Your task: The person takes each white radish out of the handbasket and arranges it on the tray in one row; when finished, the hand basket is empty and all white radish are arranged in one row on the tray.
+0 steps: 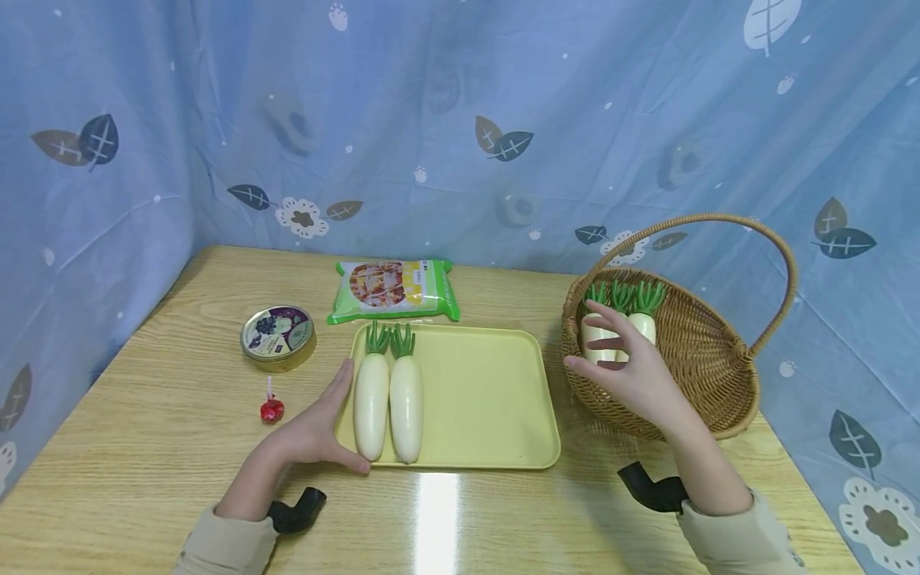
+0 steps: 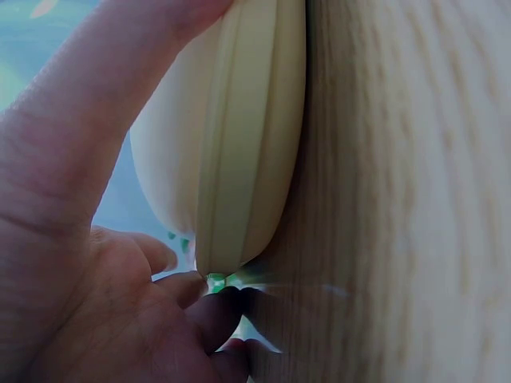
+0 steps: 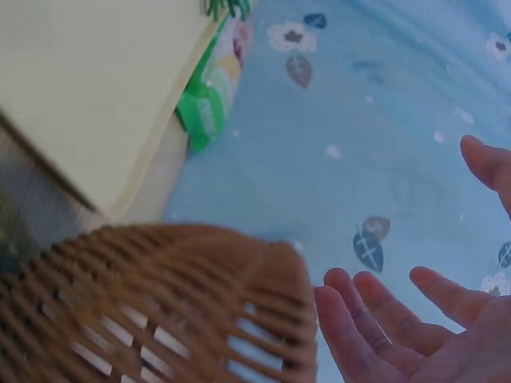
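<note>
Two white radishes (image 1: 406, 411) with green tops lie side by side on the left part of a yellow tray (image 1: 489, 399). My left hand (image 1: 309, 433) spans the tray's left side, its thumb near the front corner and its fingers along the edge. In the left wrist view the tray's rim (image 2: 243, 144) sits between thumb and fingers. Over the left part of a wicker basket (image 1: 707, 383), my right hand (image 1: 640, 375) is held with fingers spread and nothing in them. Behind that hand, three white radishes (image 1: 644, 323) stand in the basket, partly hidden.
A green and white food packet (image 1: 395, 289) lies behind the tray. To the left are a round tin (image 1: 279, 337) and a red lollipop (image 1: 271, 410). The basket's tall handle (image 1: 787, 263) arches up at the right. A blue patterned curtain (image 1: 402, 128) hangs behind the table.
</note>
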`<state>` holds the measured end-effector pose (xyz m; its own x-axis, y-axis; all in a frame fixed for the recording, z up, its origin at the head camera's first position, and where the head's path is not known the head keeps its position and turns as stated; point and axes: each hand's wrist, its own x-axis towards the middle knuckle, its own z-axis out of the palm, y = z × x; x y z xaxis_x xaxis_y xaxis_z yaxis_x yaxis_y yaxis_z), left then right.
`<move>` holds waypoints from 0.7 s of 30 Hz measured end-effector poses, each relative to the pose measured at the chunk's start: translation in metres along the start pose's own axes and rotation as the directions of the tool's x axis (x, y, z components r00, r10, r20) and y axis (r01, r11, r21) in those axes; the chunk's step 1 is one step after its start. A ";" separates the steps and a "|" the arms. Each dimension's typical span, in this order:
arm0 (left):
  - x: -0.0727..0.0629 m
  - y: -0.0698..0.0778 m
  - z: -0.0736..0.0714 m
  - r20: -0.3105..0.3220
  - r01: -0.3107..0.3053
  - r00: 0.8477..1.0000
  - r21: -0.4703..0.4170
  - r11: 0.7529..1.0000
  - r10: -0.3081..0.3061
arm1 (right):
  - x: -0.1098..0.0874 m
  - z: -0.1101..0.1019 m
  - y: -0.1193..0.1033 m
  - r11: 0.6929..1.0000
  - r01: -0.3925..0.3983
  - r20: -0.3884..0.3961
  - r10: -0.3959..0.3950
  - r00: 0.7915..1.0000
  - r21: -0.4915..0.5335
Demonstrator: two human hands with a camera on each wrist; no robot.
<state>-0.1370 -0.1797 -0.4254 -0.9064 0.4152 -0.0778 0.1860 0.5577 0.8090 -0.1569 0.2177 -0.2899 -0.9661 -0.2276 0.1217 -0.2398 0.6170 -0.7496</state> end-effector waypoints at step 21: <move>-0.001 0.002 0.000 -0.002 0.011 1.000 0.001 1.000 -0.011 | -0.010 -0.022 0.026 0.991 -0.057 -0.064 0.049 0.997 -0.120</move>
<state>-0.1357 -0.1786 -0.4235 -0.9091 0.4078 -0.0851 0.1768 0.5627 0.8075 -0.1555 0.2525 -0.2965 -0.9809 -0.1483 0.1259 -0.1943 0.7149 -0.6717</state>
